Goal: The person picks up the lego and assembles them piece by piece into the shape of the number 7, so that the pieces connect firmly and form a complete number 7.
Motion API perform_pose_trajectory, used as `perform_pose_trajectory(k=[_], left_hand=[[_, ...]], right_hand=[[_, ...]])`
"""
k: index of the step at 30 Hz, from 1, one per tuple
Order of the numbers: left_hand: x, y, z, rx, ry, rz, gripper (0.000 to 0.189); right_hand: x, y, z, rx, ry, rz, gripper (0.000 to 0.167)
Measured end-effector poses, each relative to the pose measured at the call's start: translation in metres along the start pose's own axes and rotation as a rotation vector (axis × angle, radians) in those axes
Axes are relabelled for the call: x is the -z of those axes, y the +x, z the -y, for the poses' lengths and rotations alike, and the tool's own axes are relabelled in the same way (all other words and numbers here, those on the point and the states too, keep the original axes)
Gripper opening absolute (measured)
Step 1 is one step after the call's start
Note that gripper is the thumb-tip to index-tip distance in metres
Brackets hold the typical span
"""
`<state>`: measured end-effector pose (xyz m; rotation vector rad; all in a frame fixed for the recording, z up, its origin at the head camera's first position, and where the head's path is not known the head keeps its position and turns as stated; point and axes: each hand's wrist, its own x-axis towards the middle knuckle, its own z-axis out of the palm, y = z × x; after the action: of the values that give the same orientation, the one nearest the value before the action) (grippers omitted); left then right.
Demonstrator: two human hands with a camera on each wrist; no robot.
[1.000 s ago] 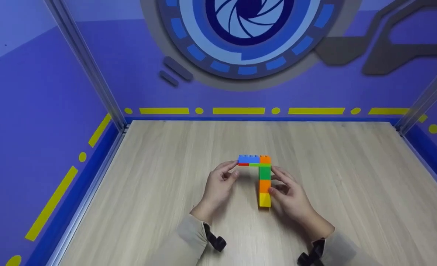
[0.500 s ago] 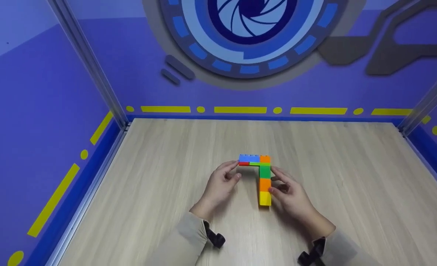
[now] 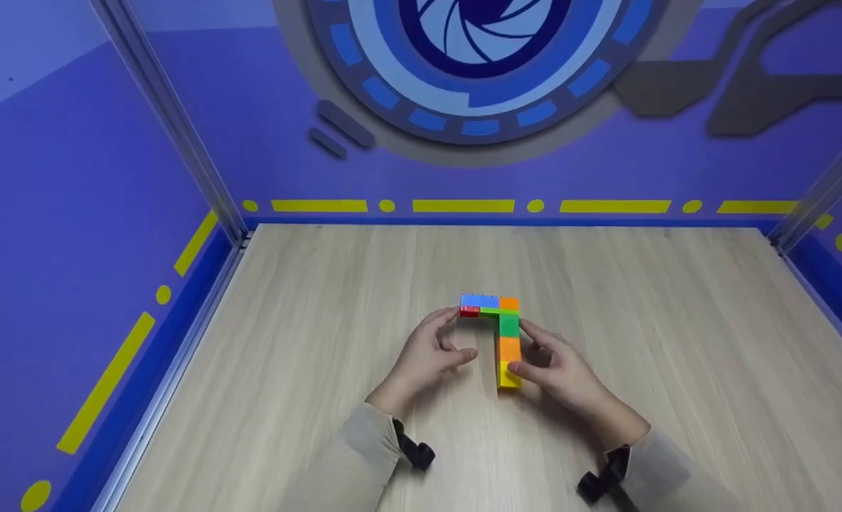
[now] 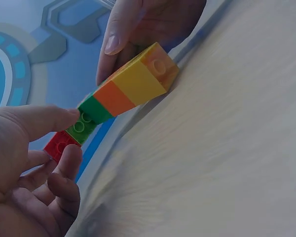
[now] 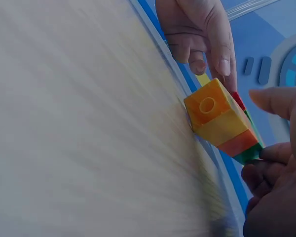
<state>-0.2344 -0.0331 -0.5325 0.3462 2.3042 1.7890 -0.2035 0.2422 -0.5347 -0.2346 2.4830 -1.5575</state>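
A joined structure of toy building bricks hangs between both hands. In the head view its column has a yellow brick (image 3: pixel 505 380) nearest me, then an orange brick (image 3: pixel 510 349) and a green brick (image 3: pixel 509 326). A blue brick (image 3: pixel 479 301) and a red brick (image 3: pixel 469 311) form the arm to the left. My left hand (image 3: pixel 424 355) holds the red end with its fingertips, thumb spread away. My right hand (image 3: pixel 567 373) holds the column's right side, thumb overlapping the yellow brick. Both wrist views show the hollow underside of the yellow brick (image 4: pixel 159 69), so the structure is tilted.
A wood-grain table (image 3: pixel 321 320) lies beneath the hands. Behind it stands a blue-purple printed wall (image 3: pixel 407 178), with metal posts (image 3: pixel 179 128) at the corners. Black straps (image 3: pixel 414 451) sit on both wrists.
The structure has tipped slightly, showing more of the red brick's lower face. My right thumb has slid left over the yellow brick, and my left thumb has spread to the right.
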Motion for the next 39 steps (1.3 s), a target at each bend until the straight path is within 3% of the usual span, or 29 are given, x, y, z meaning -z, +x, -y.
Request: perform_pose_trajectory(k=[7, 13, 16, 22, 31, 39], left_hand=[[0.0, 0.0, -0.001, 0.059, -0.004, 0.037, 0.102], [-0.001, 0.005, -0.002, 0.043, 0.114, -0.018, 0.073], [-0.001, 0.01, -0.002, 0.054, 0.128, -0.045, 0.059], [0.003, 0.02, -0.003, 0.084, 0.162, -0.067, 0.048], [0.007, 0.025, -0.001, 0.111, 0.16, -0.045, 0.055], [0.012, 0.021, -0.005, 0.151, 0.174, -0.036, 0.062]], right_hand=[[0.011, 0.008, 0.008, -0.009, -0.114, 0.072, 0.115], [0.018, 0.016, 0.012, -0.07, -0.126, 0.099, 0.106], [0.02, 0.019, 0.013, -0.105, -0.105, 0.12, 0.096], [0.024, 0.023, 0.011, -0.071, -0.084, 0.161, 0.085], [0.025, 0.028, 0.007, -0.021, -0.095, 0.195, 0.099], [0.026, 0.03, 0.005, -0.033, -0.13, 0.198, 0.102]])
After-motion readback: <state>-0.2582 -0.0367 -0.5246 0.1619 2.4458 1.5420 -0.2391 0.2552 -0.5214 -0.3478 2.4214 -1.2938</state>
